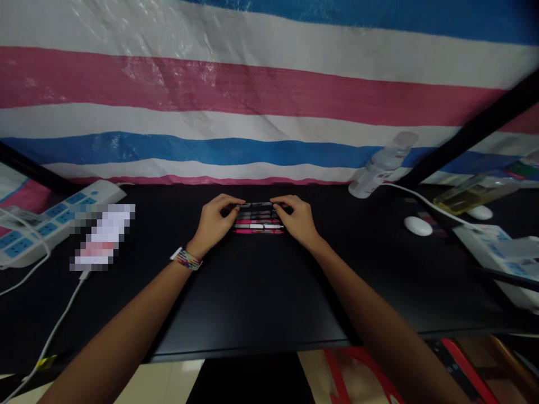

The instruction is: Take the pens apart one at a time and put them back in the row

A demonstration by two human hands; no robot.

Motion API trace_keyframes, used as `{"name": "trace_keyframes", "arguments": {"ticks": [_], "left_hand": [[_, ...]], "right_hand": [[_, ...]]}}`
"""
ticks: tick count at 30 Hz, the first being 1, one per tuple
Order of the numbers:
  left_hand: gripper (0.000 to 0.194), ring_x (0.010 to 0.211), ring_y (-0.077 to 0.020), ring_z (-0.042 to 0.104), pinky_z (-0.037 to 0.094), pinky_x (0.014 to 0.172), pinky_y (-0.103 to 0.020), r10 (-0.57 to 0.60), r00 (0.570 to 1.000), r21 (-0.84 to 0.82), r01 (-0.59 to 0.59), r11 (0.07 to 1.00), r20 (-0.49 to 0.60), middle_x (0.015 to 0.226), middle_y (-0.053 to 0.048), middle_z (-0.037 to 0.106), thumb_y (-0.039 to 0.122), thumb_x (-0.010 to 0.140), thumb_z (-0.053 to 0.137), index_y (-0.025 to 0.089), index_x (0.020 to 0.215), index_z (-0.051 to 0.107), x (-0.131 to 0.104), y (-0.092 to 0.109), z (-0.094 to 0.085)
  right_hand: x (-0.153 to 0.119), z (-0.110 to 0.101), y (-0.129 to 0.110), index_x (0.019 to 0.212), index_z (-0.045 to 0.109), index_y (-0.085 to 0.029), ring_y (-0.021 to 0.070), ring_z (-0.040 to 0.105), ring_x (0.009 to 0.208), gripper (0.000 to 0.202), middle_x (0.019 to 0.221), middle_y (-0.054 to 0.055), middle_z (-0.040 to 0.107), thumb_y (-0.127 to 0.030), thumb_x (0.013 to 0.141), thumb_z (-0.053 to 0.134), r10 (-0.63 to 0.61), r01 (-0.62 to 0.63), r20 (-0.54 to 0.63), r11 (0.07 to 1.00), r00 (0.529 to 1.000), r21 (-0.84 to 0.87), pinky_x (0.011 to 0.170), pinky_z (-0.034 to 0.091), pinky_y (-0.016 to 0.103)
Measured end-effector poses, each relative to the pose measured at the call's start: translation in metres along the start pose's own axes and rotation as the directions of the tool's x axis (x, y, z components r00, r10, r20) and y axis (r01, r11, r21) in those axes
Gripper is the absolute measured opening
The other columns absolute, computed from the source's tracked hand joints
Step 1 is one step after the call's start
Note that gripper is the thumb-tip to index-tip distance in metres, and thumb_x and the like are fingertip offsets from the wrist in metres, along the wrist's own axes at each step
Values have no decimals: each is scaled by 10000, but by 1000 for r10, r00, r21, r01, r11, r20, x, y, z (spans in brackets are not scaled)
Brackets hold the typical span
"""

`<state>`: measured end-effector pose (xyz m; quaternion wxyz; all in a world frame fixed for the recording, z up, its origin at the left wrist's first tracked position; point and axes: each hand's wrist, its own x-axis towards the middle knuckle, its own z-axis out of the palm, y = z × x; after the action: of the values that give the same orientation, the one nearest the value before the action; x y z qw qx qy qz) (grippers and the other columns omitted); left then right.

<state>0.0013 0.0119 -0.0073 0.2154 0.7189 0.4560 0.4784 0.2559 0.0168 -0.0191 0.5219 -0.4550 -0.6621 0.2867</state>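
Note:
Several pens lie side by side in a stack of rows on the black table, their lengths running left to right. At the far side of the row is a black pen. Nearer to me are a white pen and a pink pen. My left hand has thumb and forefinger closed at the left end of the black pen. At its right end, my right hand grips in the same way. A colourful woven band circles my left wrist.
To the left are a white power strip and a blurred-out phone on a cable. On the right stand a clear bottle, a white computer mouse, a tilted bottle of yellow liquid and another power strip. Striped sheeting hangs behind.

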Motion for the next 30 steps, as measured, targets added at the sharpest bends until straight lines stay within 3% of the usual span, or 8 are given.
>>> {"name": "trace_keyframes", "arguments": {"ticks": [7,24,30], "left_hand": [[245,976,-237,745,568,815,-378,6,997,78,-12,997,77,1055,-63,815,133,933,671,243,1050,856,0,-4,1],[263,1016,-279,725,565,931,-457,-23,993,176,2,984,116,1065,-54,845,166,948,646,265,1049,869,0,-10,1],[234,1042,-278,729,560,980,-469,-44,997,75,39,996,68,1104,-78,813,206,944,650,243,1052,855,0,-10,4]], "right_hand": [[0,-2,8,1075,845,-267,275,757,1059,270,1094,53,852,-127,944,654,-59,78,77,957,995,-278,993,591,479],[-7,-3,4,1047,840,-252,286,742,1033,300,1077,68,833,-106,943,599,-134,180,150,916,980,-360,979,598,504],[-7,-2,4,1032,836,-241,292,752,1075,285,1093,81,822,-107,929,607,-133,162,112,934,985,-320,1020,596,515]]}}
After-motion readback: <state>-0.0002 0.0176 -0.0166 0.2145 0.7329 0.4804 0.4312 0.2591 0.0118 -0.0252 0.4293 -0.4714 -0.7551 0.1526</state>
